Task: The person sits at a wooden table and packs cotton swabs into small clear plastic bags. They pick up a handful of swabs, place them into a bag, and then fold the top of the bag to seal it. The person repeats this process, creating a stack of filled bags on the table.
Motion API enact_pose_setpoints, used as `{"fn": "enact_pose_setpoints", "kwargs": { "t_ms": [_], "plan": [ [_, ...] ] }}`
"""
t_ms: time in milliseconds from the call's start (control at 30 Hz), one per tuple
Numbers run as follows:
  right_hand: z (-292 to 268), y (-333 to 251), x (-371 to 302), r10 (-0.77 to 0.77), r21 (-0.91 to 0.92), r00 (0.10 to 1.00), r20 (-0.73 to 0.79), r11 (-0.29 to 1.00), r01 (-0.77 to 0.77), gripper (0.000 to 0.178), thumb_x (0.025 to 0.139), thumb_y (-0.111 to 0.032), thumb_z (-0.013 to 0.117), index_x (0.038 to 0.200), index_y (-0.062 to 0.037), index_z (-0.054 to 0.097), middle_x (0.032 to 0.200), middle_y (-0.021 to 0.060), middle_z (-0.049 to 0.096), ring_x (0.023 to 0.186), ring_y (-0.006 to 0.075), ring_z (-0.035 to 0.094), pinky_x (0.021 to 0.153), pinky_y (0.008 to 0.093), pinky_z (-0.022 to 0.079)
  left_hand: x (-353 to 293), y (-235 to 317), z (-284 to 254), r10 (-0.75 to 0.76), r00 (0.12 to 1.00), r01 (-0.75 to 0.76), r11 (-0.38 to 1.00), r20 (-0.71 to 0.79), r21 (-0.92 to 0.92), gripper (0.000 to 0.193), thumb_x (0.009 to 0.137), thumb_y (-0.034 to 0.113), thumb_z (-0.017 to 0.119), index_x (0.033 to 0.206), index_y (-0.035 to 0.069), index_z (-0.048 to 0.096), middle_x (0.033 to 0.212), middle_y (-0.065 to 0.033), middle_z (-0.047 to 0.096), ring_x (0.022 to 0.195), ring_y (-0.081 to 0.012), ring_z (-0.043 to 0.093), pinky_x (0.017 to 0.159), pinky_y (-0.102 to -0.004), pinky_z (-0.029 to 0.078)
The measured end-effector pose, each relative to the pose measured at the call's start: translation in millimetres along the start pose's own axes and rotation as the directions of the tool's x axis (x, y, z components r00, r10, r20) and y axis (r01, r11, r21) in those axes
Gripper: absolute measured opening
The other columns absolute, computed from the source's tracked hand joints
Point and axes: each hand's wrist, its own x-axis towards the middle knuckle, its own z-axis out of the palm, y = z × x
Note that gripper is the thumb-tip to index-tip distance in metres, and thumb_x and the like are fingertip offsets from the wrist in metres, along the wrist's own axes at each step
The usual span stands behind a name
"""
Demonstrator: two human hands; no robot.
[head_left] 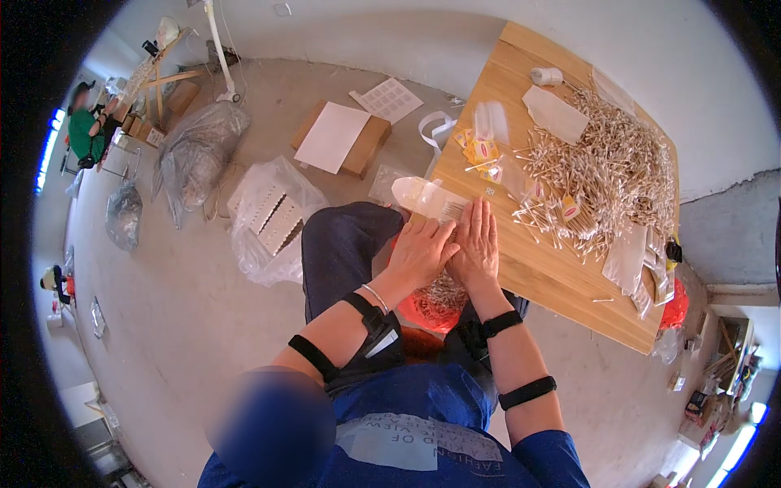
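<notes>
Bag [419, 193], with swabs [452, 211] showing at one end, lies at the near left corner of the table [533, 264]. I see the left hand [417, 250] with fingers bent and the right hand [475, 256] with fingers straight and together, both at that end; whether either grips, I cannot tell. A loose heap [606, 171] covers the table's right edge. Farther off, a carton [372, 146] sits on the floor [187, 325].
</notes>
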Motion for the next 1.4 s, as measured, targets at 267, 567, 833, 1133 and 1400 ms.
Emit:
{"fn": "enact_pose_setpoints", "kwargs": {
  "t_ms": [267,567,833,1133,1400],
  "plan": [
    [-1.0,-1.9,0.3,0.004,-0.009,1.0,-0.003,1.0,-0.004,0.065,0.093,-0.032,0.041,0.145,0.0048,0.027,0.154,0.0239,0.02,0.145,0.0363,0.016,0.118,0.0444,0.015,10.2,0.6,-6.4,0.014,1.0,-0.014,1.0,0.005,-0.014,0.045,0.09,0.03,0.057,0.127,0.006,0.053,0.095,-0.0141,0.06,0.09,-0.0337,0.057,0.082,-0.044,0.045],
    [2.4,0.7,0.4,-0.016,0.001,0.998,-0.054,1.0,0.017,0.065,0.091,-0.033,0.043,0.143,0.004,0.03,0.152,0.0251,0.023,0.144,0.0375,0.019,0.118,0.0453,0.016,13.1,-3.2,-0.5,-0.009,1.0,0.009,1.0,0.025,-0.005,0.043,0.092,0.024,0.054,0.131,0.007,0.049,0.095,-0.0148,0.063,0.09,-0.0334,0.06,0.081,-0.0443,0.045],
    [-4.0,-1.8,1.1,-0.012,0.036,0.999,-0.032,0.999,0.013,0.063,0.093,-0.029,0.042,0.143,0.0067,0.028,0.151,0.0278,0.022,0.143,0.0395,0.019,0.117,0.0469,0.016,22.1,-2.8,-5.1,-0.019,0.994,0.02,1.0,0.104,-0.002,0.042,0.093,0.019,0.05,0.132,0.004,0.047,0.096,-0.0171,0.065,0.087,-0.0347,0.063,0.08,-0.0455,0.047],
    [-6.7,-2.6,0.9,-0.009,0.047,0.999,-0.044,0.999,0.011,0.066,0.092,-0.033,0.043,0.142,0.0073,0.028,0.151,0.028,0.023,0.143,0.0402,0.019,0.117,0.0469,0.016,25.0,-8.1,-0.4,-0.042,0.985,0.042,0.999,0.17,0.002,0.038,0.094,0.019,0.051,0.129,0.006,0.045,0.096,-0.0176,0.066,0.087,-0.0355,0.064,0.077,-0.0466,0.049],
    [-8.6,-2.8,1.5,-0.014,0.039,0.999,-0.036,0.999,0.015,0.073,0.09,-0.041,0.045,0.143,0.0063,0.029,0.15,0.0283,0.024,0.142,0.0403,0.02,0.117,0.047,0.016,38.6,-10.6,-10.5,-0.068,0.952,0.094,0.993,0.297,-0.073,0.048,0.092,0.019,0.054,0.136,0.008,0.04,0.09,-0.0196,0.067,0.081,-0.0373,0.066,0.069,-0.0466,0.052]
  ]
}}
